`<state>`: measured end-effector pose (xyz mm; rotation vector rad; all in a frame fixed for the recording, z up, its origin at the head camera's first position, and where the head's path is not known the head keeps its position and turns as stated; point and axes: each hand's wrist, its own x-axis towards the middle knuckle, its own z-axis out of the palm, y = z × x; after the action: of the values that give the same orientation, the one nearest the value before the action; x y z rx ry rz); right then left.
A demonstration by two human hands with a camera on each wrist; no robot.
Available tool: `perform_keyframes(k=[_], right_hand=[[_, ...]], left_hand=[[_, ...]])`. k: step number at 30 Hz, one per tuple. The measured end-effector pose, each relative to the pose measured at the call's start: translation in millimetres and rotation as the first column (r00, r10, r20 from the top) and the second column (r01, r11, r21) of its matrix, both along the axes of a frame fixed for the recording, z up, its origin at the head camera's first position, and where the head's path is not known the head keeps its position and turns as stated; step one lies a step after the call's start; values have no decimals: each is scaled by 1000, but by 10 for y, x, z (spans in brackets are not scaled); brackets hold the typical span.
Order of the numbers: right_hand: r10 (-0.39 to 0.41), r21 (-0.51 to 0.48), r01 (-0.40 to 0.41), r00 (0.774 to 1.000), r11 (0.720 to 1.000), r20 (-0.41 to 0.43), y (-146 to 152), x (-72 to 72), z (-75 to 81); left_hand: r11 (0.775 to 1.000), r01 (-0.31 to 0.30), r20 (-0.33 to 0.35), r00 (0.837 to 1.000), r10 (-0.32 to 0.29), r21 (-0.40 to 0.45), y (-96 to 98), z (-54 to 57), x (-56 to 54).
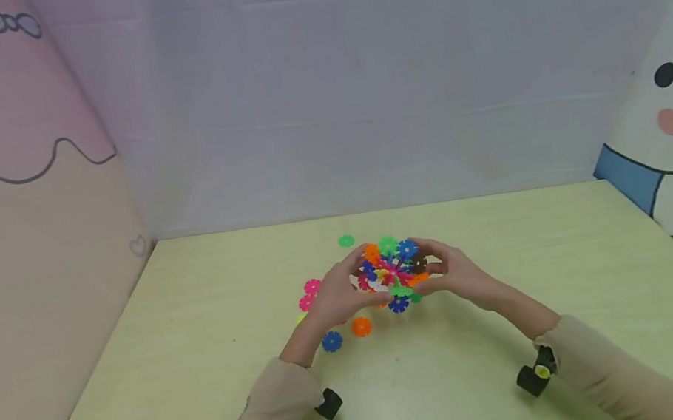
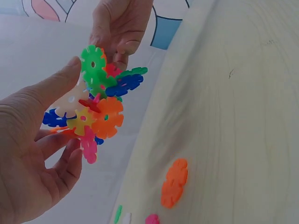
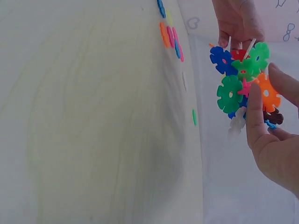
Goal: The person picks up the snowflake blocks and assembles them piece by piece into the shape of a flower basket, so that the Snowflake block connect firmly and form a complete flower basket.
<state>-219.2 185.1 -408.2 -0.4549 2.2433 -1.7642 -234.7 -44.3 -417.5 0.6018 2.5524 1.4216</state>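
Observation:
A ball-like cluster of interlocking snowflake discs (image 1: 393,273) is held up over the table between both hands. Its notched plastic discs are green, blue, orange, pink, yellow, white, red and brown. My left hand (image 1: 339,295) grips its left side, thumb on the near side and fingers behind. From the opposite side my right hand (image 1: 462,279) holds it with thumb and curled fingers. In the left wrist view, a green disc (image 2: 92,64) sticks out near the left thumb tip. The right wrist view shows an orange disc (image 3: 267,92) between the right thumb and fingers.
Loose discs lie on the pale table (image 1: 588,256), mostly left of the cluster: an orange disc (image 1: 361,326), a blue disc (image 1: 332,341) and pink discs (image 1: 307,302). A green disc (image 1: 346,240) lies farther back. A pale curtain (image 1: 316,93) hangs behind the table, with printed panels at both sides.

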Motion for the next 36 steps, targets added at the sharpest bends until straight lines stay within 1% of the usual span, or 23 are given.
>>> perform_keyframes(k=[2, 4, 7, 10, 12, 16, 18, 21, 22, 25, 30, 33, 36], right_hand=[[-11, 25, 11, 1000, 1000, 17, 83, -38, -19], [-17, 42, 16, 999, 999, 31, 169, -80, -37], [-31, 50, 28, 998, 998, 46, 303, -134, -58], [-61, 46, 59, 997, 997, 49, 441, -170, -70], [-98, 48, 96, 994, 994, 40, 529, -182, -73], [-189, 69, 186, 982, 980, 28, 687, -180, -75], [-228, 79, 225, 973, 971, 34, 756, -172, -79], [-273, 94, 267, 960, 959, 60, 858, -164, -93], [-281, 101, 273, 957, 957, 71, 880, -160, -92], [-295, 127, 281, 950, 951, 100, 937, -146, -87], [-280, 148, 258, 948, 955, 151, 1002, -118, -98], [-263, 153, 239, 952, 959, 158, 1043, -107, -102], [-258, 182, 232, 956, 955, 137, 1076, -85, -74]], left_hand=[[999, 31, 24, 999, -32, 26, 82, -38, -58], [997, 42, 57, 997, -46, 63, 177, -69, -116], [992, 31, 101, 994, -44, 126, 346, -101, -193], [979, -8, 138, 990, -21, 206, 550, -131, -248], [962, -43, 160, 987, -1, 271, 693, -166, -274], [915, -115, 200, 979, 38, 387, 975, -252, -300], [894, -140, 214, 976, 50, 427, 1103, -287, -303], [869, -168, 243, 968, 57, 466, 1266, -328, -294], [864, -172, 247, 967, 58, 472, 1304, -336, -286], [862, -183, 265, 962, 58, 473, 1384, -370, -266], [865, -181, 285, 957, 46, 469, 1429, -415, -248], [868, -157, 288, 958, 17, 471, 1418, -419, -240], [884, -120, 291, 957, -18, 451, 1367, -421, -240]])
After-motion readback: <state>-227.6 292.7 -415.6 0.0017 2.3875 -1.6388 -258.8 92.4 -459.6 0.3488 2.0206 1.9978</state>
